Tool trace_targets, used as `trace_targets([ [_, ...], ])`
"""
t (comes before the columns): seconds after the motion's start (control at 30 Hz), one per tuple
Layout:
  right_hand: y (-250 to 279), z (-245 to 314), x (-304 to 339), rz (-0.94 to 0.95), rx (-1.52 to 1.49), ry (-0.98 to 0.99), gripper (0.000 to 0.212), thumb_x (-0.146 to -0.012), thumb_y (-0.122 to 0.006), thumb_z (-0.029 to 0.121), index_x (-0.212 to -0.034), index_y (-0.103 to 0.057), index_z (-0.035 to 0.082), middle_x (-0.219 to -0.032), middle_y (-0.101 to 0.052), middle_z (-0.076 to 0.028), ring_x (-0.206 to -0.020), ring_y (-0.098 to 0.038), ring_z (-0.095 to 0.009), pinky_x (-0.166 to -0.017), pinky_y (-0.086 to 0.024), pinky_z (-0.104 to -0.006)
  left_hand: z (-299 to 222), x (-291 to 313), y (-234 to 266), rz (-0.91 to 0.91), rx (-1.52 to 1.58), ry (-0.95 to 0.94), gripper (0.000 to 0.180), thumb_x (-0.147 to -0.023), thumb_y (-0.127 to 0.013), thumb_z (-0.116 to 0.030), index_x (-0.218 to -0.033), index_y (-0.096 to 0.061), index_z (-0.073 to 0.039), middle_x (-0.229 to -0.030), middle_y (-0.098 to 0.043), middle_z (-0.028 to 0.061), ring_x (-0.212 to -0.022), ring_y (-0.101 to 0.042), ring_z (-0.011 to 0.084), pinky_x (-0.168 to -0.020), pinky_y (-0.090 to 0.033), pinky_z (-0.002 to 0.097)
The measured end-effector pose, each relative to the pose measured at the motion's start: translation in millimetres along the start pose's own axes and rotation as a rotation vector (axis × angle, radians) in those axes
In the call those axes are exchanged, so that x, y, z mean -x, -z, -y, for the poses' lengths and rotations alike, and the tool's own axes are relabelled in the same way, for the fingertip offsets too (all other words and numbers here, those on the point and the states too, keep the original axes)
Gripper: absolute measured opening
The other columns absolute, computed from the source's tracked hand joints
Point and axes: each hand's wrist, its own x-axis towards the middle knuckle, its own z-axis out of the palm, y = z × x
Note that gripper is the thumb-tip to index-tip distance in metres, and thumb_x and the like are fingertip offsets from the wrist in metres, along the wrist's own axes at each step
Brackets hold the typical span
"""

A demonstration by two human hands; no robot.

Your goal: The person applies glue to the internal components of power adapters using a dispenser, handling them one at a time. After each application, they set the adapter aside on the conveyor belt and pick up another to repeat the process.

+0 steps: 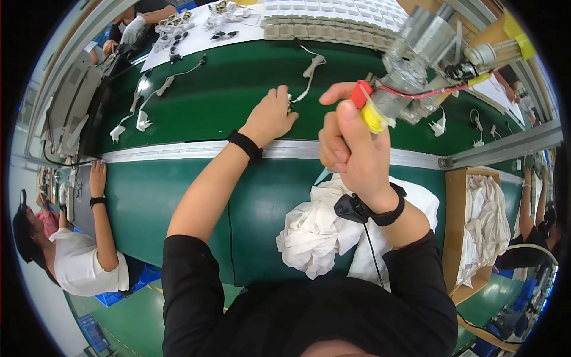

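Note:
On the green belt, my left hand [269, 118] is lowered with its fingers closed at the end of a white power cord [310, 71]. A small part [289, 106] shows beside the fingertips, mostly covered. My right hand [355, 140] is raised nearer to me, fingers curled. Its thumb and index finger lie around a wired red-and-yellow end piece [373, 118], which hangs by a foil-wrapped pipe [406, 77]. How firmly they grip is hard to see. Below that hand lies a bunched white cloth [315, 229] on the green worktop [137, 202].
More white cords with plugs [144, 121] lie on the belt at left and right. A metal rail [196, 150] separates belt and worktop. A cardboard box [455, 208] of white cloths stands at right. White trays [333, 27] line the back. A co-worker [89, 256] sits at left.

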Motion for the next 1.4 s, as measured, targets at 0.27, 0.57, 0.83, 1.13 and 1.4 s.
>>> trace_targets([
  [0.27,1.6,-1.8,-1.1,-0.001,-0.007,0.018,0.025,-0.095,-0.044,0.027,-0.103,-0.045,0.004,-0.051,-0.033,0.003,-0.039,-0.029,-0.004,-0.037,-0.024,-0.0207,99.8,22.5,88.1,-0.297,-0.280,0.133,0.053,-0.082,-0.059,-0.036,-0.115,-0.050,0.005,-0.114,-0.054,0.0242,-0.106,-0.053,0.0369,-0.091,-0.042,0.0417],
  [0.57,-3.4,-7.2,-1.4,0.005,0.066,0.042,0.030,-0.097,-0.038,0.034,-0.106,-0.043,0.005,-0.049,-0.028,0.004,-0.037,-0.025,-0.004,-0.037,-0.021,-0.0211,263.3,102.6,153.9,-0.457,-0.818,0.698,0.039,-0.079,-0.060,-0.034,-0.101,-0.055,-0.002,-0.098,-0.058,0.0209,-0.093,-0.057,0.0374,-0.077,-0.048,0.0464],
  [0.83,1.8,-6.7,-3.2,-0.004,0.080,0.067,0.030,-0.097,-0.038,0.033,-0.106,-0.043,0.005,-0.049,-0.029,0.004,-0.037,-0.025,-0.004,-0.037,-0.021,-0.0210,170.3,86.8,138.6,-0.246,-0.444,0.435,0.032,-0.082,-0.059,-0.028,-0.100,-0.046,-0.005,-0.091,-0.060,0.0216,-0.088,-0.058,0.0370,-0.071,-0.047,0.0439],
  [1.13,-2.5,-5.1,-3.3,0.010,0.081,0.040,0.029,-0.097,-0.039,0.032,-0.107,-0.043,0.005,-0.049,-0.030,0.004,-0.037,-0.026,-0.003,-0.037,-0.022,-0.0208,163.8,72.3,129.3,-0.215,0.558,0.655,0.017,-0.087,-0.056,-0.018,-0.095,-0.053,-0.003,-0.087,-0.063,0.0116,-0.074,-0.063,0.0188,-0.060,-0.050,0.0290],
  [1.4,7.7,-3.4,-5.4,-0.035,0.098,0.031,0.029,-0.097,-0.039,0.032,-0.106,-0.043,0.005,-0.049,-0.031,0.004,-0.037,-0.026,-0.004,-0.037,-0.023,-0.0207,-11.7,87.3,53.2,-0.053,1.524,0.549,0.026,-0.089,-0.053,-0.013,-0.113,-0.049,-0.005,-0.096,-0.062,0.0086,-0.085,-0.060,0.0116,-0.062,-0.051,0.0216],
])
